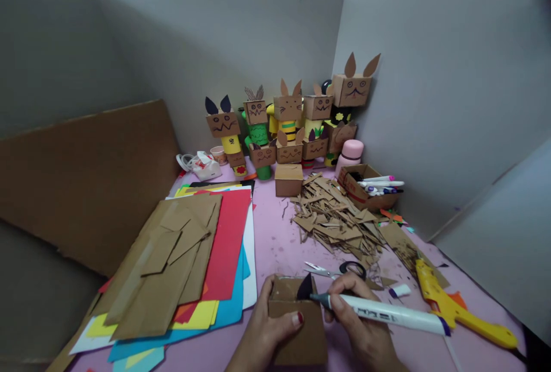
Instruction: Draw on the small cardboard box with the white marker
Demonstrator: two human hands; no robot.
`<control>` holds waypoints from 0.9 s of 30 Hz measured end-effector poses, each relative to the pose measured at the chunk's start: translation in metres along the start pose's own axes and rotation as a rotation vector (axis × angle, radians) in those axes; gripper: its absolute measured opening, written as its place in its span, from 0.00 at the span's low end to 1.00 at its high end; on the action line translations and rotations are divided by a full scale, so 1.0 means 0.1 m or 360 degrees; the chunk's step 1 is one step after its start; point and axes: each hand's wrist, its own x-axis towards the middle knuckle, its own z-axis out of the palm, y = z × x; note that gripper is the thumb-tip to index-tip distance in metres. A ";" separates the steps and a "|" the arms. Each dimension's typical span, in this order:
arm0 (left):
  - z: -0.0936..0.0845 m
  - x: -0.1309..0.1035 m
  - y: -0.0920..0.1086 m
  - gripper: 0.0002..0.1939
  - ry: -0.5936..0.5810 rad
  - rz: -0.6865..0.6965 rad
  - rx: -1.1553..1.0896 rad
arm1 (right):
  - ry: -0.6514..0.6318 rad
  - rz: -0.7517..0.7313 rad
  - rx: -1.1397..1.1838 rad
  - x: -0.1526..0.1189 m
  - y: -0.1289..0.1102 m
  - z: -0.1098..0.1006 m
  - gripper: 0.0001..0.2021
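My left hand (272,326) grips a small cardboard box (301,340) at the bottom centre, thumb across its front and fingers along its left side. A dark pointed ear (305,287) stands up at the box's top edge. In my right hand (357,317) is a white marker (387,310), its grey tip end at the base of the ear. The marker's far end is dark purple. A white marker cap (400,290) lies to the right of that hand. Scissors with black handles (352,270) lie just behind the box.
Cardboard pieces (163,263) lie over coloured paper (228,245) at left. Cardboard scraps (336,217) are heaped right of centre. A yellow glue gun (460,309) rests at right, near a box of markers (365,191). Cardboard animal figures (288,108) stand at the back beside a pink bottle (350,154).
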 end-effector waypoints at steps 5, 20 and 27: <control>0.02 -0.01 0.01 0.36 -0.0006 0.0031 -0.0025 | -0.0034 -0.0060 -0.0159 0.00 0.08 -0.03 0.22; 0.01 0.00 -0.02 0.38 0.0021 0.0052 0.0008 | 0.0023 -0.0230 -0.0267 -0.01 0.06 -0.02 0.21; 0.02 0.00 0.00 0.36 0.0032 0.0036 -0.0006 | 0.0144 -0.0150 -0.0111 0.00 -0.01 0.00 0.22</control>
